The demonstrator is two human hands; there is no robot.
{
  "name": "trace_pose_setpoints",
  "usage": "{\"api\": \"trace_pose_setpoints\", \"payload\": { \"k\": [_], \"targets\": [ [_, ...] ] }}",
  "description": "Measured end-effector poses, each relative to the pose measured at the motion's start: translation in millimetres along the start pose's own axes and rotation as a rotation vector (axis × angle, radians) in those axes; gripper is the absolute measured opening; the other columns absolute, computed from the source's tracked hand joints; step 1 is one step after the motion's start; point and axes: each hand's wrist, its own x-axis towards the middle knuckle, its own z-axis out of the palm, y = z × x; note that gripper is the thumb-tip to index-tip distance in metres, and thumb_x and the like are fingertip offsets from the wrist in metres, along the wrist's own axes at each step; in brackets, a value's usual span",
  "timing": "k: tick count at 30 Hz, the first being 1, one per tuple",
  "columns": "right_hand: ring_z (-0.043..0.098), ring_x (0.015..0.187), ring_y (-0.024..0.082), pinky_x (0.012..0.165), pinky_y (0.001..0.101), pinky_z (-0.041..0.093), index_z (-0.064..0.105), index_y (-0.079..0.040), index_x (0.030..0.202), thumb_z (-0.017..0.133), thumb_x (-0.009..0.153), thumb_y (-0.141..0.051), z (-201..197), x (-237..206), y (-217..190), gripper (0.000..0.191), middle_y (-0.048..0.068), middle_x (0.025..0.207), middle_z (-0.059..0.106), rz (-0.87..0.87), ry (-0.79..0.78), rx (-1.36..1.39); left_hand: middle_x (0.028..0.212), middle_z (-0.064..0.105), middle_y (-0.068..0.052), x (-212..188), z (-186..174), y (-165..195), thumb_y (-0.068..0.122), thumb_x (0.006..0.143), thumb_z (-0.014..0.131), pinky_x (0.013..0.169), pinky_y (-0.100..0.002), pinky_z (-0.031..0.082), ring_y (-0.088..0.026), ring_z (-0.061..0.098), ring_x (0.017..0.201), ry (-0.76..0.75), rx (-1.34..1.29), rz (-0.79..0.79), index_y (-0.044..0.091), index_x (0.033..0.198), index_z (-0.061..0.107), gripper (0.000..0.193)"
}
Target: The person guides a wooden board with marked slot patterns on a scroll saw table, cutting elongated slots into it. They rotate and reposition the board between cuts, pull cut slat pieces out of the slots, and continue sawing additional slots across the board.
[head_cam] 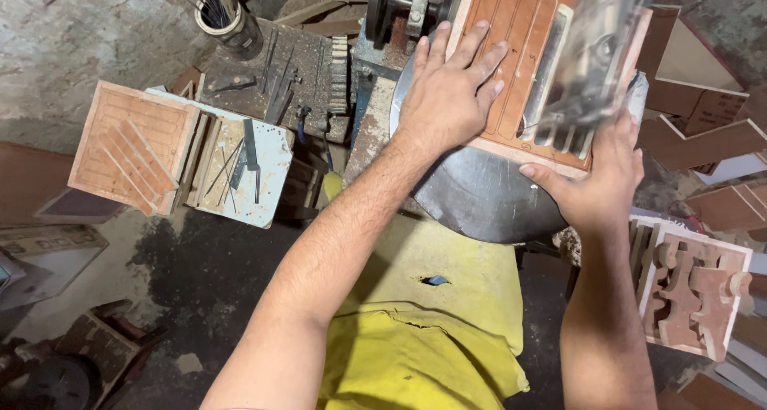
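A reddish-brown board with long cut slots lies on the round metal table of a sawing machine. My left hand presses flat on the board's left side, fingers spread. Gripping the board's near right corner is my right hand, thumb along the front edge. A blurred metal machine arm stands over the board's right part and hides it there.
A carved board and a white board with thin blades lie at left. A cup of thin blades stands at the back. Cut fretwork pieces and stacked boards crowd the right. Yellow cloth covers my lap.
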Motion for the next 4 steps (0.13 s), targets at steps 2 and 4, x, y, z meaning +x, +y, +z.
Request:
{"api": "trace_pose_setpoints", "payload": {
  "k": [2,4],
  "targets": [
    [0.035,0.162,0.038,0.124,0.0629,0.035,0.044,-0.011,0.161,0.087,0.067,-0.065,-3.0,0.8,1.0,0.117,0.017,0.173,0.039,0.004,-0.026,0.040,0.163,0.038,-0.005,0.6,-0.7,0.7,0.043,0.102,0.058,0.126,-0.062,0.016,-0.045,0.027,0.152,-0.001,-0.002,-0.005,0.027,0.147,0.057,0.048],
    [0.030,0.163,0.039,0.123,0.0657,0.029,0.035,-0.007,0.166,0.088,0.068,-0.067,-2.7,1.1,0.7,0.127,0.018,0.174,0.033,0.030,-0.019,0.005,0.164,0.037,-0.004,-0.2,-2.1,0.7,0.043,0.103,0.058,0.127,-0.062,0.016,-0.044,0.027,0.153,-0.004,-0.014,-0.012,0.027,0.148,0.057,0.048]
  ]
}}
